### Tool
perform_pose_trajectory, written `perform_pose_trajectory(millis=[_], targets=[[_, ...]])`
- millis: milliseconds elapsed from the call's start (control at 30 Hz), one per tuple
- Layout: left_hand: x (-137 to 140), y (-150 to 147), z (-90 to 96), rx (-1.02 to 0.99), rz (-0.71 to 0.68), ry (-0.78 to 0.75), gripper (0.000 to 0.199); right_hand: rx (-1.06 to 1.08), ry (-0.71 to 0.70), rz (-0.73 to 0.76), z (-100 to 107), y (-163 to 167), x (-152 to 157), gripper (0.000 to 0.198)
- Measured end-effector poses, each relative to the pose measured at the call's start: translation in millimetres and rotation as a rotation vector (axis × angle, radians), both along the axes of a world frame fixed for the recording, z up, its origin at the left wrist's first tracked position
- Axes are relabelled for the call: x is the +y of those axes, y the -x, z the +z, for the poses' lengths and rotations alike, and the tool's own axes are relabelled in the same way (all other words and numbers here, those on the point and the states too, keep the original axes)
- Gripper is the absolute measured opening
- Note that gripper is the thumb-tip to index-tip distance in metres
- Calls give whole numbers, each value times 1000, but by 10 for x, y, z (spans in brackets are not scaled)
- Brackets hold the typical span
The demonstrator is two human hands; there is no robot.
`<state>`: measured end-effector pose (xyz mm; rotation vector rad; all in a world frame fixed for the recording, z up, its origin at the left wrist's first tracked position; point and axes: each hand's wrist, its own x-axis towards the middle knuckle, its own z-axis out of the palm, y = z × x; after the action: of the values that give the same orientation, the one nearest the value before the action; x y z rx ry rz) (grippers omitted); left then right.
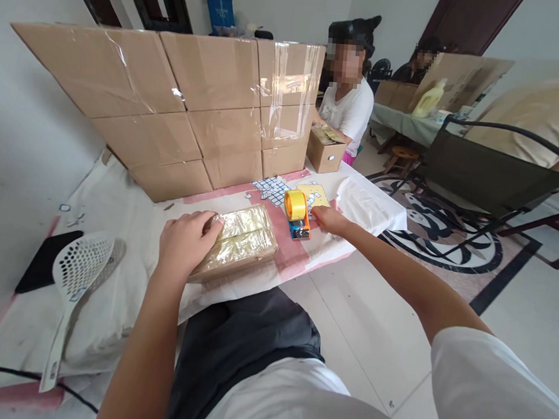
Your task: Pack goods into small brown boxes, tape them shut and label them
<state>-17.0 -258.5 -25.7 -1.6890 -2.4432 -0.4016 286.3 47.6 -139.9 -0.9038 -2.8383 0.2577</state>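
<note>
A small cardboard box (234,257) with shiny, wrinkled clear tape over its top lies near the table's front edge. My left hand (185,241) grips its left end, thumb on the taped top and fingers toward the far side. To the right of the box is a tape dispenser (301,229), with an orange frame, a blue front and a yellowish roll of packing tape (295,205). Curled fingers of my right hand (329,220) close on the dispenser's right side; their exact hold is partly hidden.
Stacked taped cartons (220,108) form a wall behind the box. A white slotted scoop (81,271) and a black flat object (45,262) lie at left. Across the table, a person (358,106) sits by another carton (325,152). A folding chair (489,181) stands at right.
</note>
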Motion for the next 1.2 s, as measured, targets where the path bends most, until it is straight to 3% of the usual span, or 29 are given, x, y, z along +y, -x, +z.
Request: perform_pose_trajectory(millis=[300, 467, 567, 667, 767, 867, 1000, 1200], targets=[[21, 90, 20, -74, -41, 17, 42, 525, 90, -153, -196, -124, -185, 24], [54, 205, 4, -170, -35, 18, 43, 817, 53, -245, -154, -127, -285, 24], [75, 271, -19, -231, -9, 33, 45, 968, -5, -312, -69, -31, -569, 25], [96, 314, -37, -285, 37, 47, 46, 1136, -51, -341, -3, 196, -1052, 22], [135, 311, -36, -304, 70, 63, 47, 1164, 61, -277, 18, 469, -1521, 18], [199, 276, -21, -296, 73, 115, 48, 1137, 204, -267, -23, 697, -1763, 18], [282, 260, -17, -287, 91, 198, 47, 1085, 268, -259, -143, 875, -1783, 18], [305, 287, -46, -357, 209, 169, 44, 1148, 360, -154, -261, 922, -1863, 20]])
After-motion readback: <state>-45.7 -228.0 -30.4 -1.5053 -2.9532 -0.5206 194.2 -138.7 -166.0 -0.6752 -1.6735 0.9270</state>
